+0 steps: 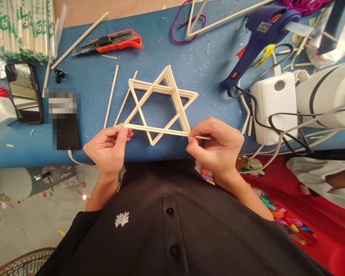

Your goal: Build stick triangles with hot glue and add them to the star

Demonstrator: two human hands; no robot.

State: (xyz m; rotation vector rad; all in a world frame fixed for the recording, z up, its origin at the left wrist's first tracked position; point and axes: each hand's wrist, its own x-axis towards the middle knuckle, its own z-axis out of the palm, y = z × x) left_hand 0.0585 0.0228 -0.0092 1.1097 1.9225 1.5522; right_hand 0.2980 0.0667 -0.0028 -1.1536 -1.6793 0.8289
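A six-pointed star frame point(174, 92) built of layered thin wooden sticks lies on the blue table. Along its near edge runs a wooden stick point(158, 129), which spans from one hand to the other. My left hand point(109, 147) pinches the stick's left end at the star's near-left corner, thumb against fingers. At the near-right corner my right hand point(217, 143) grips the same stick between thumb and forefinger; its end sticks out past the fingers. Two loose sticks point(111, 96) lie just left of the star.
Beyond the star lies a red utility knife point(119, 41), blade exposed. A blue hot glue gun point(258, 38) and a white power bank point(274, 107) with tangled cables are at right. Wrapped chopsticks point(23, 28), a phone point(24, 92) and another dark device point(67, 132) occupy the left.
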